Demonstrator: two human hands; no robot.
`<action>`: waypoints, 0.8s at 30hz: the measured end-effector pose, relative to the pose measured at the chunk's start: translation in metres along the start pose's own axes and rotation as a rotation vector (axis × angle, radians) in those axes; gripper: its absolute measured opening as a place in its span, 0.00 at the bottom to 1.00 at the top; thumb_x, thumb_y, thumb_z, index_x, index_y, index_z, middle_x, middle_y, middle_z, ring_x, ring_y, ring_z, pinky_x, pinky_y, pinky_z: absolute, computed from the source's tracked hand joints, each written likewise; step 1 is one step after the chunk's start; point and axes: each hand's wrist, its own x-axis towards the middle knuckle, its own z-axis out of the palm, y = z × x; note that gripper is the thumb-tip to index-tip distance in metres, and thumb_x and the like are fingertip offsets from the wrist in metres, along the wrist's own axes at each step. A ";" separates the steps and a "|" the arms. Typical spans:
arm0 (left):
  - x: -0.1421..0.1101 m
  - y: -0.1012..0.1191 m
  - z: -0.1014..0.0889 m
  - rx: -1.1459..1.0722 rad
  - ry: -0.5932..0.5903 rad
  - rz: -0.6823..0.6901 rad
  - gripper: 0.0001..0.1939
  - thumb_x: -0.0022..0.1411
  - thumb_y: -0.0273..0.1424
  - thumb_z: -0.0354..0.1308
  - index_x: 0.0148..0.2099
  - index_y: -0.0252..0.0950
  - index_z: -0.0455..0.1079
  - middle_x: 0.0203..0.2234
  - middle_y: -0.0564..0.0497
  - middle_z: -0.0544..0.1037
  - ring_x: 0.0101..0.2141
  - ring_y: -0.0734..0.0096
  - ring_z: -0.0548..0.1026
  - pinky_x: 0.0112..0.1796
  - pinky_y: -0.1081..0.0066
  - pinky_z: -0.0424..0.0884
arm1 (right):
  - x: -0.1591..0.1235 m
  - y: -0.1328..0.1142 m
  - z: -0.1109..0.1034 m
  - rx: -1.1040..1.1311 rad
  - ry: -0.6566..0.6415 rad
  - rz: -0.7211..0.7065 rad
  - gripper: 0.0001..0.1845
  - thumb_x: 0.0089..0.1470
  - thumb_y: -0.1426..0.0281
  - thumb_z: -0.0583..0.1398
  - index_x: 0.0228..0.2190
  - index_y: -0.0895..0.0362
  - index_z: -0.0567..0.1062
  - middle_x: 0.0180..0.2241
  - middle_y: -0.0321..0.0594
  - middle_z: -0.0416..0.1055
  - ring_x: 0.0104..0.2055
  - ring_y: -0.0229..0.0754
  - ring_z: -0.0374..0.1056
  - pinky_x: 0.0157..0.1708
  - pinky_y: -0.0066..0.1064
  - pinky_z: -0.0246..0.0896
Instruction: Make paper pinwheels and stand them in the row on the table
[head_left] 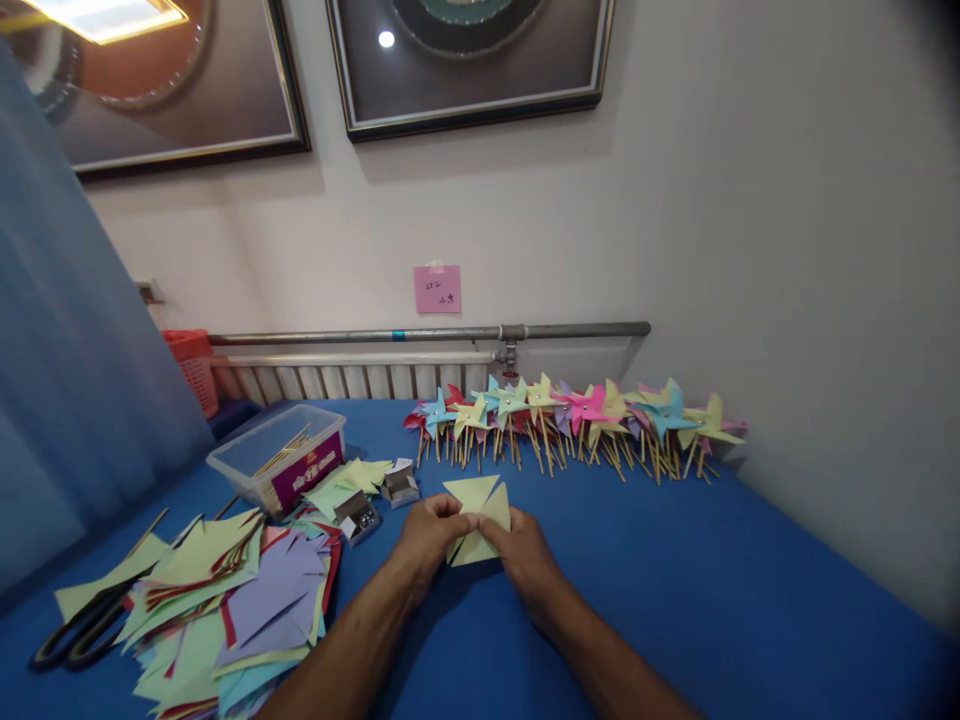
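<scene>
Between my hands is a pale yellow paper square (474, 493) with slits cut in from its corners, raised just over the blue tabletop. My left hand (430, 535) pinches it on the left, the thumb reaching toward the middle. On the right side my right hand (529, 550) grips the same paper, its thumb also near the centre. The fingers behind the sheet are hidden. Left of my hands sit a small open box (356, 517) with shiny little pieces in it and a second small box (400, 484).
Stacked coloured paper (262, 600) fills the table's left side, beside black-handled scissors (90, 625). A clear plastic tub (277, 455) holds thin sticks. Finished pinwheels (585, 410) on sticks lie in a row along the back. Behind them are a radiator (352, 378) and a pipe (450, 335).
</scene>
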 end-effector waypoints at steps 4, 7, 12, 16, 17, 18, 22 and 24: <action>0.001 -0.001 0.000 0.003 0.030 0.006 0.19 0.35 0.37 0.73 0.23 0.34 0.68 0.15 0.55 0.71 0.18 0.77 0.65 0.22 0.74 0.59 | -0.001 -0.001 0.000 -0.017 -0.041 0.007 0.24 0.42 0.55 0.68 0.37 0.59 0.81 0.30 0.43 0.81 0.32 0.50 0.76 0.30 0.34 0.69; 0.000 0.000 -0.001 -0.002 0.038 -0.009 0.18 0.36 0.38 0.72 0.23 0.33 0.69 0.15 0.55 0.71 0.18 0.77 0.64 0.22 0.75 0.58 | -0.002 -0.002 -0.001 -0.022 -0.015 0.009 0.25 0.42 0.54 0.68 0.37 0.59 0.81 0.31 0.44 0.82 0.33 0.50 0.76 0.30 0.34 0.69; -0.001 0.001 -0.002 -0.008 0.024 -0.049 0.16 0.38 0.38 0.71 0.25 0.32 0.71 0.16 0.54 0.72 0.18 0.77 0.65 0.23 0.74 0.58 | 0.000 0.001 -0.002 0.026 0.026 0.034 0.24 0.43 0.55 0.67 0.37 0.60 0.81 0.31 0.46 0.82 0.31 0.50 0.76 0.31 0.35 0.69; 0.001 0.000 0.000 0.020 0.045 -0.039 0.14 0.38 0.35 0.70 0.24 0.33 0.70 0.15 0.54 0.72 0.18 0.77 0.65 0.22 0.74 0.57 | 0.002 0.004 -0.002 0.038 0.018 0.018 0.25 0.42 0.55 0.67 0.37 0.61 0.81 0.31 0.46 0.82 0.31 0.49 0.76 0.31 0.36 0.69; 0.001 -0.001 0.000 0.024 0.052 -0.037 0.14 0.38 0.35 0.70 0.24 0.33 0.70 0.15 0.54 0.72 0.18 0.77 0.64 0.22 0.74 0.57 | 0.002 0.004 -0.002 0.032 0.015 0.016 0.24 0.42 0.55 0.68 0.37 0.61 0.81 0.31 0.45 0.82 0.31 0.50 0.76 0.31 0.35 0.69; 0.002 -0.001 0.001 0.025 0.061 -0.036 0.14 0.39 0.35 0.69 0.24 0.33 0.69 0.15 0.54 0.71 0.17 0.77 0.64 0.22 0.74 0.58 | 0.002 0.004 -0.002 0.027 0.013 0.015 0.24 0.42 0.55 0.68 0.37 0.60 0.81 0.31 0.45 0.82 0.31 0.50 0.76 0.31 0.35 0.69; 0.002 -0.001 0.000 0.034 0.100 -0.029 0.14 0.41 0.34 0.70 0.23 0.34 0.68 0.13 0.56 0.69 0.16 0.78 0.62 0.21 0.75 0.55 | 0.001 0.002 -0.001 0.034 0.018 0.022 0.24 0.41 0.56 0.69 0.38 0.59 0.81 0.32 0.45 0.82 0.33 0.51 0.76 0.31 0.35 0.69; 0.002 -0.001 0.000 0.044 0.110 -0.022 0.14 0.42 0.34 0.70 0.23 0.34 0.68 0.13 0.57 0.69 0.16 0.79 0.62 0.21 0.75 0.55 | 0.000 0.001 -0.001 0.022 0.039 0.027 0.23 0.40 0.56 0.69 0.37 0.59 0.81 0.32 0.45 0.82 0.32 0.51 0.76 0.30 0.36 0.69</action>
